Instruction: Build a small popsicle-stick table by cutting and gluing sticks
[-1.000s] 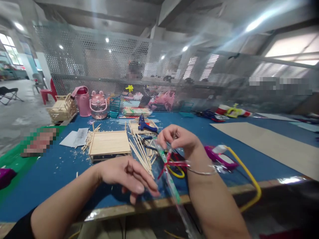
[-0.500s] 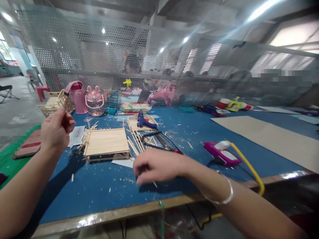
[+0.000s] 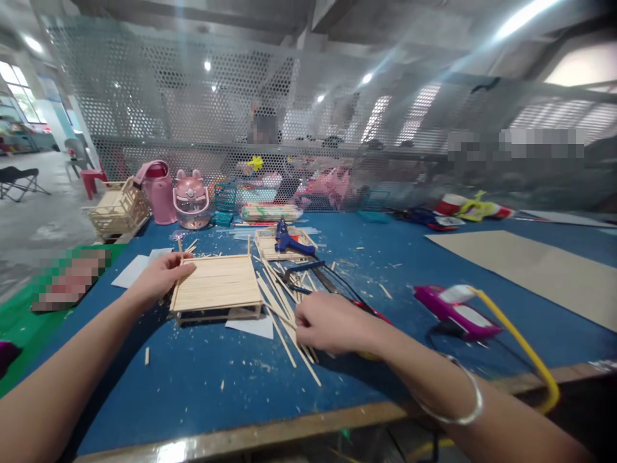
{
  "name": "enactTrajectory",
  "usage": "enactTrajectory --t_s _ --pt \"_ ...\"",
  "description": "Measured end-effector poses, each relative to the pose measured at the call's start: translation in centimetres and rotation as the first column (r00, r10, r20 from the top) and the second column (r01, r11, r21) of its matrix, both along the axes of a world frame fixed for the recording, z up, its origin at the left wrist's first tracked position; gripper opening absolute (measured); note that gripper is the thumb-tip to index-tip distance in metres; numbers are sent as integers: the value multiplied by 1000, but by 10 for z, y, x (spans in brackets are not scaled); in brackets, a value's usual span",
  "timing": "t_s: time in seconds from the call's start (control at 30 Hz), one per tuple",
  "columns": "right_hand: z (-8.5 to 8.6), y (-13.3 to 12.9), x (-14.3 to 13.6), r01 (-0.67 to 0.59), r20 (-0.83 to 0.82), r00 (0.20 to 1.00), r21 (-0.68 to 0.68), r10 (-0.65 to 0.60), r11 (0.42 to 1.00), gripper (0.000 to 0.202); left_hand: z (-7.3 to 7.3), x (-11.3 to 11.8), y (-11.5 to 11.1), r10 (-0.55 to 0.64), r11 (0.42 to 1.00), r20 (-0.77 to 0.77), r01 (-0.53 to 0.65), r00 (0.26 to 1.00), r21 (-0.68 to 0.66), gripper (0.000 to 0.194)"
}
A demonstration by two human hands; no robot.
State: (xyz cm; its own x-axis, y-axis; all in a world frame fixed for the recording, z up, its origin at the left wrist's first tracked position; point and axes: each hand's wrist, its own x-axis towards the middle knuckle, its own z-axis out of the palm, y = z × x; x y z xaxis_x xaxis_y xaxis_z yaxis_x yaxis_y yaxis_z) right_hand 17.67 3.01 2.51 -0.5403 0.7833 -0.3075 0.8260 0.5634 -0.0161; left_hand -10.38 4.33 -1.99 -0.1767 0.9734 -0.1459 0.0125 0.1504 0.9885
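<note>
The head view is showing both hands working over a blue table (image 3: 193,386). The left hand (image 3: 164,278) is grasping the left back corner of a wooden platform (image 3: 219,283), its thumb lying along the top and its other fingers wrapping behind the edge. The platform is standing on the table between the two hands, nearer the left one. The right hand (image 3: 332,325) is hanging over the front of a spread of loose sticks (image 3: 283,319), its fingers bending under the palm; the fingertips are hiding from sight, so I cannot tell whether they are grasping a stick. A bracelet (image 3: 473,411) is circling the right forearm. A white sheet of paper (image 3: 255,326) is lying partly under the platform's front right corner. Behind the loose sticks, a blue glue gun (image 3: 295,244) is resting on a smaller wooden frame (image 3: 264,244). A purple device (image 3: 456,313) is sitting to the right, with a yellow cable (image 3: 518,331) running past it.
</note>
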Motion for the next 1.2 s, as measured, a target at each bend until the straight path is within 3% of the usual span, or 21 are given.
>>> enactTrajectory --t_s 0.17,0.3,0.5,0.63,0.7,0.8,0.9,1.0,1.03,1.1,1.13,1.2 --pt "9 -26 15 -155 -20 988 -17 155 988 25 -1 0 3 80 997 140 -76 987 -28 39" --pt "1 -35 20 -63 43 997 -47 65 997 25 6 -2 1 139 990 176 -134 975 -39 37" --pt "-10 -17 37 101 88 991 8 -102 995 25 9 0 -2 140 990 179 -139 974 -22 45" --pt "5 -6 53 89 -59 994 -107 -96 990 20 3 11 -5 59 998 206 -52 977 -36 52" --pt "19 0 59 147 -146 973 -207 -179 967 24 -2 16 -6 7 1000 192 -3 981 -25 56" --pt "35 13 59 157 -332 911 -269 -244 950 28 -4 18 -11 -55 998 65 54 996 23 65" --pt "42 32 43 54 -548 829 -119 -111 991 30 8 8 -17 -50 998 -191 56 980 28 71" --pt "39 51 18 60 -666 743 177 74 982 27 32 -9 -17 -29 997 -328 4 944 -77 60" --pt "36 57 10 79 -686 717 255 123 964 23 39 -14 -14 17 998 -312 -38 950 -60 50" --pt "29 65 -5 126 -709 684 347 171 929 17 49 -19 -4 264 964 -201 -254 943 74 36" --pt "24 69 -11 137 -724 661 373 196 917 15 49 -19 2 381 918 -117 -361 917 164 34" --pt "13 73 -18 140 -762 602 395 239 908 14 41 -15 13 485 815 53 -473 873 335 34"
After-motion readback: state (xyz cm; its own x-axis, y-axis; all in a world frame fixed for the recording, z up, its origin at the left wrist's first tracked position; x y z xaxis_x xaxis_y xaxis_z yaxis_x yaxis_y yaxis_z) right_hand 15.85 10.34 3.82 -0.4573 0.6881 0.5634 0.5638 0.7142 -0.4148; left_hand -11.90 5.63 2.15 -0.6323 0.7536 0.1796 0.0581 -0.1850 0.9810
